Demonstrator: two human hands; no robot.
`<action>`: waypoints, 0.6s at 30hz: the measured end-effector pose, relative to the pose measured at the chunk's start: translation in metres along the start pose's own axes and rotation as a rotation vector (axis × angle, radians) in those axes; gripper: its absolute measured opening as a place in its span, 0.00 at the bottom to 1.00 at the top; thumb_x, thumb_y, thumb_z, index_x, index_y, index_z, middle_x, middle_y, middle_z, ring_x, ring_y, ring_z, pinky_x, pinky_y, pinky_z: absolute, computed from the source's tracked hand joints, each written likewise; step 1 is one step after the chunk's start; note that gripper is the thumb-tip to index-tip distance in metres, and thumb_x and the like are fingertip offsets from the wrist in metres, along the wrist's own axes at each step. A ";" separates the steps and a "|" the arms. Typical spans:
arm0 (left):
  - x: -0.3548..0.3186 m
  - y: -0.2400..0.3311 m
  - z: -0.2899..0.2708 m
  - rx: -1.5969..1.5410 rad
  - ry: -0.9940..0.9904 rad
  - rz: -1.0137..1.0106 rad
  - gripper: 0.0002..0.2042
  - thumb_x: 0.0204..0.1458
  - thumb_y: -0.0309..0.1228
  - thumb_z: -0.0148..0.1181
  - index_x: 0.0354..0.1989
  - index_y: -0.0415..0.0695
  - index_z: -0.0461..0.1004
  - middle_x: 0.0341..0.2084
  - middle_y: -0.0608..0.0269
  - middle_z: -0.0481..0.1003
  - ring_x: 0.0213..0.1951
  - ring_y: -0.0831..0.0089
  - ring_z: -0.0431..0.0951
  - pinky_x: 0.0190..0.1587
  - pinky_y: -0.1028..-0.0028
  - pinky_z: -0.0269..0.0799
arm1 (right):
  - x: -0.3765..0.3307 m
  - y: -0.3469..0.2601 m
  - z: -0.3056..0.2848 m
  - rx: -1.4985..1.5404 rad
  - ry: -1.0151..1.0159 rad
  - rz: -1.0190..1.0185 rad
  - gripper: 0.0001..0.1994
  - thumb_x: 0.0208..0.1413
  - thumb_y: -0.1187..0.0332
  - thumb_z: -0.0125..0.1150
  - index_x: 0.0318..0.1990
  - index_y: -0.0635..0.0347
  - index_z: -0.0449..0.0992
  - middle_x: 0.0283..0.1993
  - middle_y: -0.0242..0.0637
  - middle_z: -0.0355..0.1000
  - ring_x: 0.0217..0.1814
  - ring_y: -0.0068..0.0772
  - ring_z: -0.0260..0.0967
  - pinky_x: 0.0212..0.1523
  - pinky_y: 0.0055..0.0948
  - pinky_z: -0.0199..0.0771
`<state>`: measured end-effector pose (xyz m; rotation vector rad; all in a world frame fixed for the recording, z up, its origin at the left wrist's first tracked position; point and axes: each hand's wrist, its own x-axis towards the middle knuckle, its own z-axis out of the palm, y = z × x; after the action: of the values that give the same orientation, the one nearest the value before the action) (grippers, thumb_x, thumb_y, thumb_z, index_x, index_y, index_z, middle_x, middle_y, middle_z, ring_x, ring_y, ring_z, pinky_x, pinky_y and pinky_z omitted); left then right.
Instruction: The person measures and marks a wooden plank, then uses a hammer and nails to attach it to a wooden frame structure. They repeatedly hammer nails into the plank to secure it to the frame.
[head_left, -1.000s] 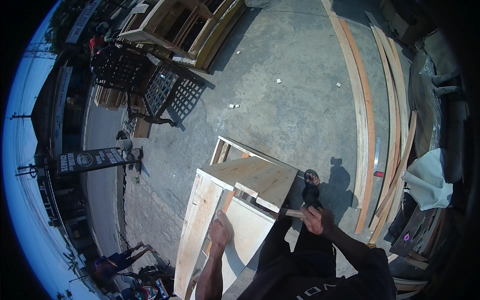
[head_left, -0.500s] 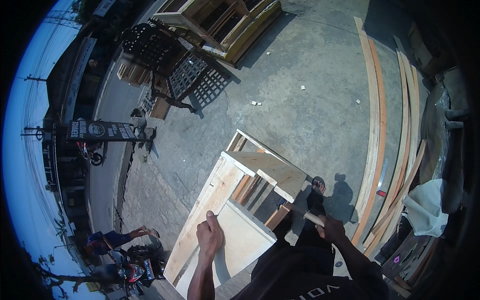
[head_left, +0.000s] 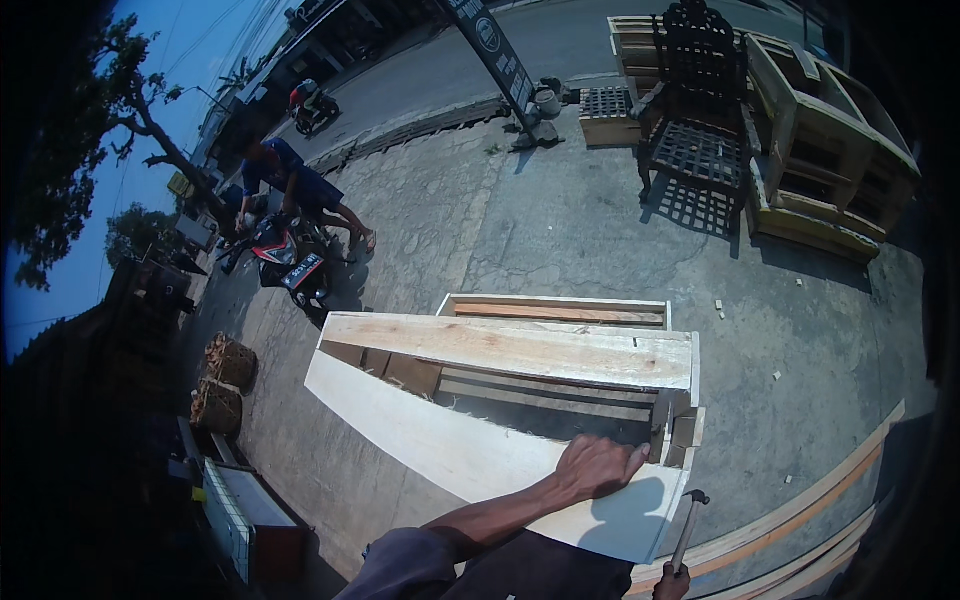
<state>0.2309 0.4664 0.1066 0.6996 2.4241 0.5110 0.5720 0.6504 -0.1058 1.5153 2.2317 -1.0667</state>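
A pale wooden furniture frame, box-like and with an open middle, stands before me. On its near side is a light wooden panel. My left hand is closed over the top edge of this panel close to its right end, the fingertips partly hidden behind the edge. Low at the right, my right hand grips a hammer by its pale handle. The dark hammer head points up, just beside the right end of the frame and apparently apart from it.
Long wooden strips lie on the concrete at right. Farther off stand a carved dark chair and more wooden frames. A person leans at a parked motorcycle on the left; filled baskets sit nearer.
My view has swung left, bringing the person and motorcycle into fuller sight. My left hand has shifted from the panel's face to its edge near the right end. The hammer stays in my right hand.
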 end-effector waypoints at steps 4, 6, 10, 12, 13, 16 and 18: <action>-0.014 0.000 0.014 0.025 0.037 0.075 0.29 0.70 0.48 0.44 0.25 0.43 0.83 0.15 0.47 0.77 0.20 0.52 0.80 0.29 0.55 0.76 | 0.018 -0.004 -0.023 0.000 -0.021 0.024 0.14 0.53 0.66 0.69 0.43 0.67 0.78 0.27 0.49 0.74 0.33 0.56 0.75 0.35 0.51 0.73; -0.030 -0.001 0.030 -0.012 0.111 0.091 0.28 0.69 0.47 0.47 0.21 0.43 0.81 0.15 0.46 0.76 0.17 0.52 0.79 0.24 0.55 0.74 | 0.023 -0.004 -0.030 0.003 -0.026 0.035 0.15 0.53 0.67 0.69 0.44 0.67 0.78 0.27 0.48 0.74 0.31 0.54 0.74 0.33 0.49 0.72; -0.059 0.000 0.054 -0.124 0.248 0.201 0.27 0.69 0.47 0.49 0.22 0.44 0.81 0.14 0.51 0.77 0.14 0.56 0.77 0.22 0.57 0.74 | 0.020 -0.003 -0.036 0.033 -0.033 0.071 0.15 0.54 0.67 0.69 0.45 0.67 0.78 0.25 0.45 0.72 0.28 0.50 0.73 0.30 0.47 0.72; -0.060 -0.003 0.053 -0.084 0.167 0.182 0.28 0.69 0.48 0.48 0.21 0.42 0.82 0.15 0.50 0.78 0.17 0.52 0.79 0.26 0.56 0.76 | 0.012 -0.001 -0.035 0.058 -0.029 0.098 0.15 0.55 0.67 0.68 0.46 0.67 0.78 0.25 0.44 0.72 0.27 0.48 0.73 0.29 0.46 0.71; -0.057 -0.002 0.049 -0.074 0.195 0.184 0.29 0.69 0.48 0.48 0.21 0.42 0.82 0.16 0.50 0.78 0.18 0.52 0.79 0.28 0.55 0.77 | 0.006 0.001 -0.035 0.070 -0.032 0.113 0.15 0.55 0.67 0.68 0.46 0.67 0.78 0.25 0.44 0.71 0.26 0.47 0.72 0.28 0.45 0.71; -0.047 0.000 0.037 -0.007 -0.086 0.063 0.31 0.71 0.54 0.39 0.32 0.43 0.83 0.20 0.49 0.80 0.27 0.51 0.82 0.40 0.55 0.77 | -0.017 0.008 -0.031 0.116 -0.023 0.174 0.15 0.55 0.67 0.68 0.47 0.67 0.78 0.24 0.42 0.70 0.24 0.44 0.72 0.26 0.44 0.70; -0.046 0.001 0.034 0.046 -0.176 0.064 0.31 0.71 0.55 0.37 0.36 0.43 0.83 0.22 0.49 0.81 0.29 0.51 0.84 0.41 0.55 0.78 | -0.039 0.015 -0.028 0.162 -0.018 0.221 0.16 0.56 0.68 0.68 0.48 0.67 0.78 0.23 0.41 0.70 0.22 0.42 0.71 0.24 0.43 0.70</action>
<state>0.2842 0.4476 0.0999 0.8087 2.2611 0.4020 0.6073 0.6450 -0.0712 1.7620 1.9499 -1.2093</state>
